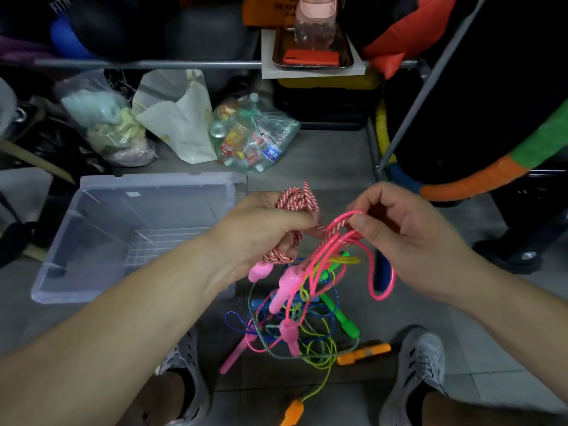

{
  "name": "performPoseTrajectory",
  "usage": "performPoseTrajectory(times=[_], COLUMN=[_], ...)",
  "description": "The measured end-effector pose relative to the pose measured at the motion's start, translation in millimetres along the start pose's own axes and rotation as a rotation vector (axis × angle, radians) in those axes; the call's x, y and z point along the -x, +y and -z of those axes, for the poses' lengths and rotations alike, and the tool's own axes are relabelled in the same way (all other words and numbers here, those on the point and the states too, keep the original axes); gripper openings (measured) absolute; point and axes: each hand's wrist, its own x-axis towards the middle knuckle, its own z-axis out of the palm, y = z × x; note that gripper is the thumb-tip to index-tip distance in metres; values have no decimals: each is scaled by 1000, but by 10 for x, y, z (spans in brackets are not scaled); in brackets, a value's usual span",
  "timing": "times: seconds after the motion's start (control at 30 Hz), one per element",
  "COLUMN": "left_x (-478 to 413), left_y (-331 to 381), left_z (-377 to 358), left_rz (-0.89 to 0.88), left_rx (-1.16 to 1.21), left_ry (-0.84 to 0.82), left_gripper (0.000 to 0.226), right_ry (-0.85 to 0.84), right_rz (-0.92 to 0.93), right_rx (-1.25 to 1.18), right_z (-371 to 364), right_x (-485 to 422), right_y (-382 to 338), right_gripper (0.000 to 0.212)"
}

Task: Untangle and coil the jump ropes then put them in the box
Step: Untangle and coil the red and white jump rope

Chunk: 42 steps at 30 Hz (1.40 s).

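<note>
Perhaps "FITN" on the dark bag, top left.

This looks like a cluttered storeroom for sports gear, with everything set straight on a grey tiled floor. Beyond the left hand a metal rack rail runs across, with big rounded balls packed dimly behind it. A bag of empty bottles and a white paper bag sit beneath the rail. Beyond the right hand leans a hoop padded in orange and green. A clear plastic box lies left of the left hand, and tangled jump ropes lie below both hands.
</note>
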Motion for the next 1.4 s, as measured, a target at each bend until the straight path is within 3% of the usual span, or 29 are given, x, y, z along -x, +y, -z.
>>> performPoseTrajectory(times=[0.27,0.33,0.4,0.53,0.57,0.63,0.73,0.83,0.97,1.07,1.2,1.3,1.4], left_x=[151,150,143,81,67,74,126,143,115,93,103,57,-20], left_y=[61,53,64,81,91,128,146,102,71,57,37,-5,-44], left_z=[-82,-76,-64,-6,-2,-18,-69,-83,-76,-86,-118,-81,-11], left_rz=[-44,-32,-17,-79,-101,-117,-117,-103,-76,-73,-45,-3,21], left_rx=[-167,-221,-208,-213,-203,-152,-204,-247,-162,-72,-43,-73,-46], left_ry=[-273,-268,-222,-37,-11,-27,-129,-175,-76,-98,-153,-65,89], left_gripper=[16,21,24,28,28,28,30,27,23,19,16,17,17], right_ry=[122,120,109,-48,-84,-141,-171,-134,-135,-140,-128,-59,-30], right_rz=[-178,-228,-232,-179,-193,-207,-168,-168,-123,-110,-81,-92,-93], right_rx=[-374,-489,-420,-55,-36,2,129,94,119,113,311,314,123], right_z=[22,44,102,163,161,139,120,127,145,120,42,65,119], right_x=[-59,-75,-75,-57,-48,-30,-20,-27,-33,-16,5,-15,-22], right_y=[-45,-57,-43,-28,-35,-63,-64,-98,-105,-98,-91,-44,-73], right_gripper=[24,29,30,12,18,24,8,12,10,23,25,11,15])
